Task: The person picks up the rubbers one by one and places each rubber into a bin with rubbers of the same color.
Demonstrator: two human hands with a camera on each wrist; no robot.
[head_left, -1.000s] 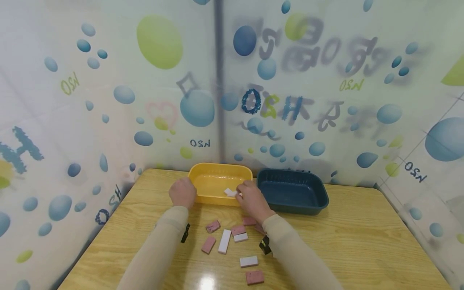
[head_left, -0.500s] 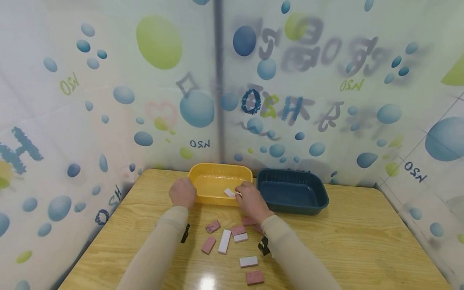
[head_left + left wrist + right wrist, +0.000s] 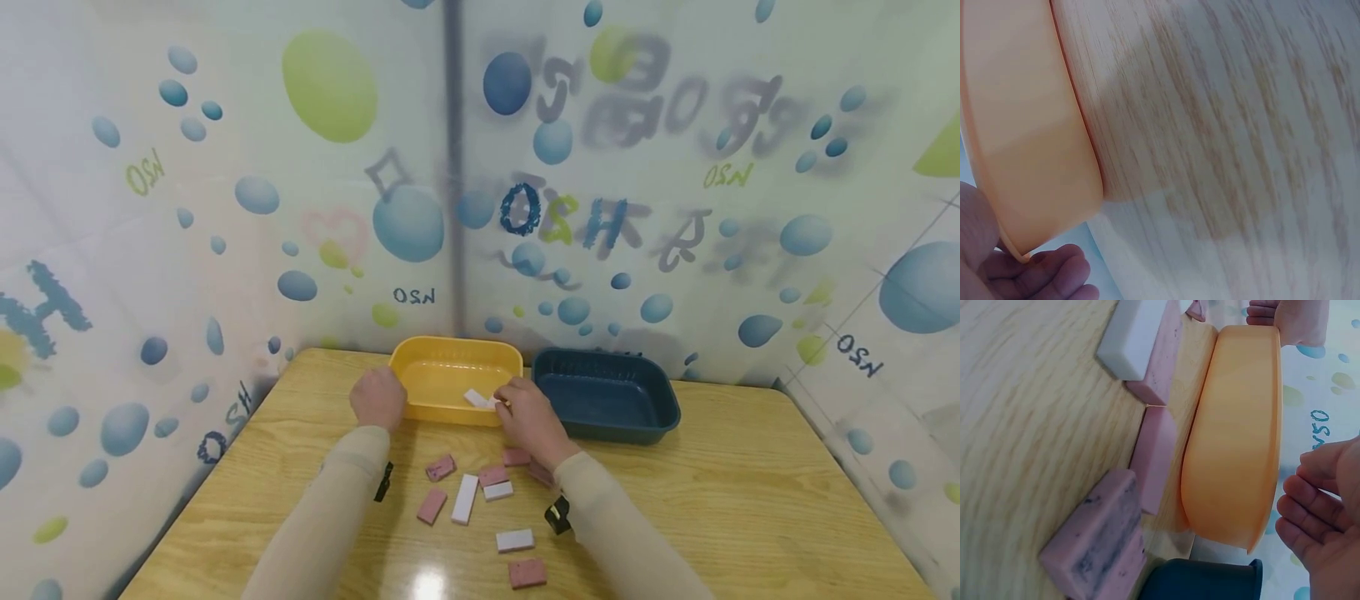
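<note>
My left hand (image 3: 378,402) grips the left end of the yellow plastic basket (image 3: 420,414). In the left wrist view its fingers (image 3: 1054,272) curl under the rim. Over the basket's front right corner is my right hand (image 3: 531,421), its fingers loosely bent. The right wrist view shows nothing between those fingers (image 3: 1316,506). Inside the basket lies a white block (image 3: 475,398) that looks like an eraser. A second white block (image 3: 492,402) shows partly beside the right fingertips.
A dark blue basket (image 3: 600,429) stands right of the yellow one. On the wooden table (image 3: 712,492) in front lie several pink blocks, such as one (image 3: 432,507) at left, and white blocks, including a long one (image 3: 464,500). A patterned curtain (image 3: 337,208) rises behind.
The right hand has loosened its fingers from a white block, which now lies in the yellow basket, and has drawn slightly to the right. The left hand stays on the rim.
</note>
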